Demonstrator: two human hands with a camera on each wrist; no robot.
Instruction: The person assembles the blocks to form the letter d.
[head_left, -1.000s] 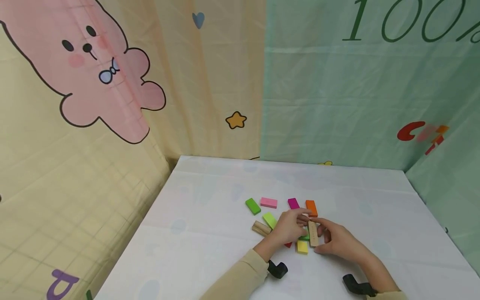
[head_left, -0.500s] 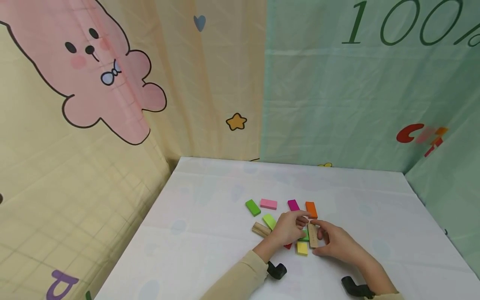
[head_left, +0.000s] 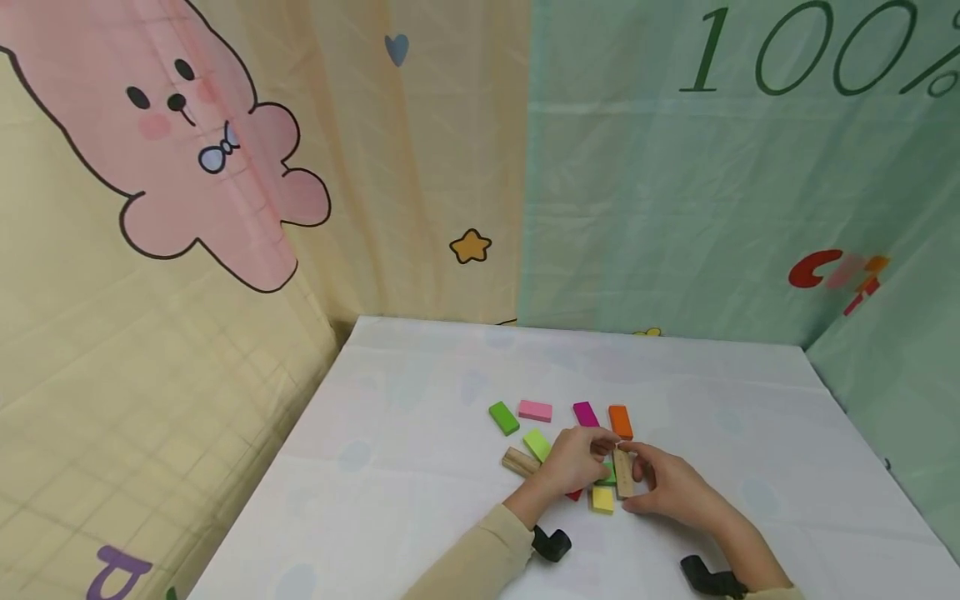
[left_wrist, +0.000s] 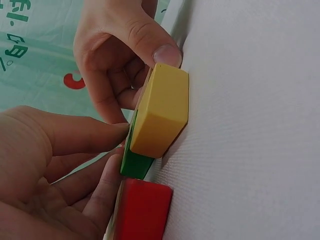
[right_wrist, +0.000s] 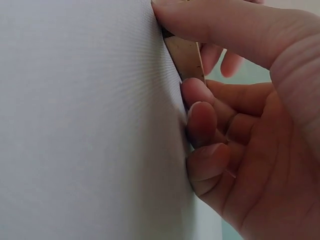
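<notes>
In the head view my right hand (head_left: 675, 487) holds a plain wooden block (head_left: 624, 475) by its two ends, thumb at the near end and a fingertip at the far end. My left hand (head_left: 576, 462) reaches in from the left, its thumb and fingers curled at a green block (head_left: 609, 477) lying alongside the wooden one. A yellow block (left_wrist: 165, 105) sits just on the near side of them, and a red block (left_wrist: 142, 210) shows below the left fingers in the left wrist view. The right wrist view shows the wooden block (right_wrist: 186, 56) at the right fingertips, close over the table.
Beyond the hands lie a green block (head_left: 504, 418), a pink block (head_left: 536, 411), a magenta block (head_left: 586, 414) and an orange block (head_left: 620, 422). Left of the left hand are a lime block (head_left: 537, 444) and wooden pieces (head_left: 520, 462). All rest on a white-covered table (head_left: 390, 400).
The head view has tilted slightly, so the whole scene sits a little lower. Both hands and the blocks keep nearly the same places relative to each other.
</notes>
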